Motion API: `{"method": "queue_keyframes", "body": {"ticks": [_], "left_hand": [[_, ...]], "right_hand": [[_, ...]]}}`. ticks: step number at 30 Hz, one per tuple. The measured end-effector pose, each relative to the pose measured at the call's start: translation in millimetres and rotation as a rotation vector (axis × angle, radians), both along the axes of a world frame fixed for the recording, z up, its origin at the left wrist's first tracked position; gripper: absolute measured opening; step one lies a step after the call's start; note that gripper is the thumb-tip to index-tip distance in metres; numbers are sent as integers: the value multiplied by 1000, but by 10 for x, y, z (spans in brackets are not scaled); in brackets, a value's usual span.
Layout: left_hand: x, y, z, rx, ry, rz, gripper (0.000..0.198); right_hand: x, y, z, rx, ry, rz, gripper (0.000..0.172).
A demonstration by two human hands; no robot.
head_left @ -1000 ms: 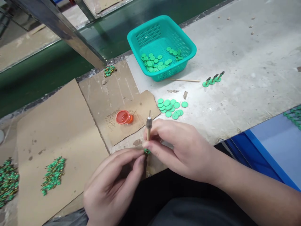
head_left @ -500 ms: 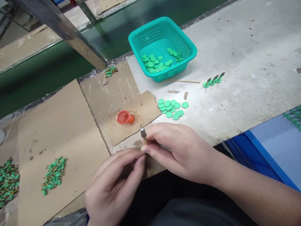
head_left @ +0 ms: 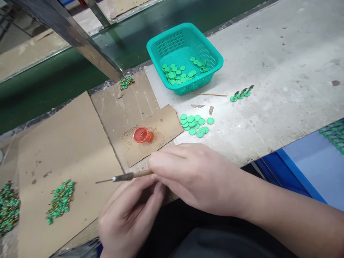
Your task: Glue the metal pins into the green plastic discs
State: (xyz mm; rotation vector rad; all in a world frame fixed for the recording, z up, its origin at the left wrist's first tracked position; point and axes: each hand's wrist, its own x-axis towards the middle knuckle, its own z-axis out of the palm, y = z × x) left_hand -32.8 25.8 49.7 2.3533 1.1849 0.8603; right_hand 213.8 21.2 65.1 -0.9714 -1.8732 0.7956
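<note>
Over the cardboard sheets on the surface, the right hand is closed around a wooden-handled needle tool, whose metal tip points left. The left hand lies half-curled just beneath the tool; whether it holds anything cannot be told. Nearby sit a small orange-red pot on the cardboard, loose green discs on the bare surface, and a teal plastic basket holding more discs. A heap of small green parts lies on the left cardboard sheet.
</note>
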Motion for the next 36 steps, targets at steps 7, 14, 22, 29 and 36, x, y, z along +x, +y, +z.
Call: {"method": "queue_keyframes", "body": {"ticks": [7, 14, 22, 29, 36], "left_hand": [[99, -11, 62, -59, -56, -21, 23], [108, -21, 73, -63, -65, -10, 22], [110, 4, 65, -56, -78, -46, 28], [104, -6, 54, -57, -52, -29, 23], [71, 4, 38, -56, -60, -19, 22]], "right_hand": [[-5, -129, -210, 81, 148, -205, 13], [-34, -227, -304, 99, 156, -212, 18], [-54, -198, -260, 72, 134, -160, 22], [-49, -134, -152, 16, 93, -116, 23], [-59, -113, -155, 42, 80, -123, 23]]}}
